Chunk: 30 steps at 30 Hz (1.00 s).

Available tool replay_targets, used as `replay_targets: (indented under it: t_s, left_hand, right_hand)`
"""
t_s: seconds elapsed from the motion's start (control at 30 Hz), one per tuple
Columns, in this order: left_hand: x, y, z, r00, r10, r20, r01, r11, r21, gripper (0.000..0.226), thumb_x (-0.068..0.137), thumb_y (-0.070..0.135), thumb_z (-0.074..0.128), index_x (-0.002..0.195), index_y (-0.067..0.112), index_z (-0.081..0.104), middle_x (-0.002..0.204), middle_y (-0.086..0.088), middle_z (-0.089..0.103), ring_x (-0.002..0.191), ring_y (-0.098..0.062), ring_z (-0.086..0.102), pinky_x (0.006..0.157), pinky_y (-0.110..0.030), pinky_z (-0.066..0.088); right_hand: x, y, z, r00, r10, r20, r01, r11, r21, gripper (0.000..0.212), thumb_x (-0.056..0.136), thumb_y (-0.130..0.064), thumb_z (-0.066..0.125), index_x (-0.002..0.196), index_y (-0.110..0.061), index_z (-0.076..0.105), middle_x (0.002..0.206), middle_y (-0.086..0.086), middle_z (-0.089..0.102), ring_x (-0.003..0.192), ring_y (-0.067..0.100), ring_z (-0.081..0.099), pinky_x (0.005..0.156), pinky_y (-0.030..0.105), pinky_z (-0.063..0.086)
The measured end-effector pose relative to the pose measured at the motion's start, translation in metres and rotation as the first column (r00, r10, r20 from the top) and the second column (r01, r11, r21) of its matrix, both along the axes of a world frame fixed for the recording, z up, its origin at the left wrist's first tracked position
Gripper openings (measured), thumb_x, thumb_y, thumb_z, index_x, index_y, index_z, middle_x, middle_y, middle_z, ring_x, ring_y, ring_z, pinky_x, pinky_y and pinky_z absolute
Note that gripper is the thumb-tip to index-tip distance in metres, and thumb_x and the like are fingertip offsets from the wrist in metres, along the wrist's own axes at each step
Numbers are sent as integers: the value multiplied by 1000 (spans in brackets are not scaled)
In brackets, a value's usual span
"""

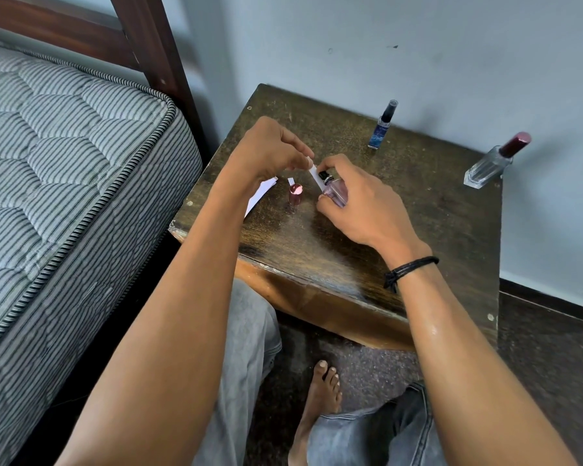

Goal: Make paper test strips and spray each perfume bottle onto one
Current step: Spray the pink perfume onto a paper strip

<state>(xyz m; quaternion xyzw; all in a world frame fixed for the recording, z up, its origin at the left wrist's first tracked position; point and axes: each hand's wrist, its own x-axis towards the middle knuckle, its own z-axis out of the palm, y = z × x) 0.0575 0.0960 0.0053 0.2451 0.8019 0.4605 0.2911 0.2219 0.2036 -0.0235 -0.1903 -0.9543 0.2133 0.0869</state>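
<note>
My left hand (pixel 270 153): thumb and fingertips pinch the top end of a white paper strip (pixel 314 174), the other fingers curled in; it is raised above the table's (pixel 418 223) 10 o'clock part.
My right hand (pixel 360 203): fingers and thumb wrap the lilac perfume bottle (pixel 336 193), the forefinger arched over its black spray head (pixel 323 176); I cannot tell whether it presses.
Strip: slanted, its lower part just beside the spray head, at the bottle's 10 o'clock.
Lilac bottle: tilted, near the middle of the table, with the spray head towards 10 o'clock.
Pink cap (pixel 296 191): upright on the table at 9 o'clock from the bottle, apart from it.
Second strip (pixel 290 180): small, just behind the cap at 12 o'clock.
White sheet (pixel 261 193): flat under my left wrist.
Blue bottle (pixel 381 126): upright, at 1 o'clock from my hands, well apart.
Clear bottle with dark red cap (pixel 495 163): at 3 o'clock, by the table's edge.
Black cord band (pixel 409 268): round my right wrist.
Striped mattress (pixel 64 169): at 9 o'clock, beside the table.
</note>
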Motion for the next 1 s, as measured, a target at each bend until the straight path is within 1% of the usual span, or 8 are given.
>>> replay_targets:
  t_s: [0.07, 0.13, 0.2, 0.3, 0.4, 0.7, 0.83, 1.0]
  left_hand:
    - [0, 0, 0, 1000, 1, -3, -1, 1000, 3, 11, 72, 0, 82, 81, 6, 80, 76, -12, 76, 82, -30, 75, 87, -44, 62]
    - [0, -1, 0, 1000, 7, 2, -7, 1000, 5, 11, 72, -1, 82, 81, 6, 80, 80, -16, 76, 84, -31, 75, 85, -43, 62]
    - [2, -1, 2, 1000, 8, 12, -8, 1000, 8, 12, 74, -3, 80, 84, 3, 80, 82, -19, 76, 76, -24, 72, 75, -33, 62]
    - [5, -2, 7, 1000, -4, 24, 4, 1000, 13, 12, 77, -5, 78, 89, -2, 78, 75, -14, 73, 62, -9, 67, 63, -19, 54]
    - [8, -3, 11, 999, -13, 44, 12, 1000, 29, 14, 79, -7, 76, 93, -6, 77, 68, -9, 68, 47, 1, 60, 52, -11, 47]
    - [8, -4, 14, 998, -16, 64, 14, 1000, 23, 17, 80, -8, 75, 97, -7, 76, 66, -5, 67, 49, 2, 58, 51, -10, 46]
    - [8, -6, 17, 996, -5, 84, 2, 1000, 31, 18, 81, -10, 74, 99, -10, 74, 62, -2, 64, 43, 3, 57, 49, -8, 45]
    - [4, -8, 15, 999, 5, 49, -5, 1000, 10, 17, 81, -4, 76, 98, -3, 77, 67, -4, 66, 47, 2, 54, 52, -8, 45]
  right_hand:
    - [0, 0, 0, 1000, -1, 1, 1, 1000, 2, 35, 93, -41, 58, 125, -38, 45, 99, -6, 62, 77, 24, 58, 59, 34, 36]
    - [0, 0, 1, 1000, -1, -4, 1, 1000, 7, 34, 93, -41, 58, 125, -37, 45, 98, -6, 61, 76, 24, 58, 57, 33, 35]
    - [-1, -1, 2, 1000, -6, -18, 6, 1000, 12, 34, 93, -42, 58, 124, -36, 46, 97, -8, 60, 75, 23, 56, 55, 31, 33]
    - [-1, -3, 4, 999, -17, -37, 17, 1000, 15, 34, 92, -42, 59, 124, -36, 46, 95, -10, 59, 72, 21, 55, 57, 32, 34]
    - [-1, -2, 4, 999, -18, -39, 19, 999, 27, 33, 92, -40, 60, 122, -35, 47, 92, -11, 57, 70, 19, 54, 55, 30, 33]
    - [-2, -5, 4, 1000, -12, -29, 14, 997, 76, 33, 93, -41, 59, 123, -33, 48, 88, -14, 53, 72, 22, 56, 57, 31, 37]
    - [-1, -4, 7, 999, -3, -49, 5, 999, 40, 35, 94, -45, 57, 127, -36, 48, 91, -15, 54, 70, 15, 54, 54, 28, 35]
    - [2, 4, 9, 1000, -6, -9, 6, 999, 33, 39, 94, -41, 60, 130, -41, 46, 97, -13, 57, 70, 15, 55, 53, 26, 33]
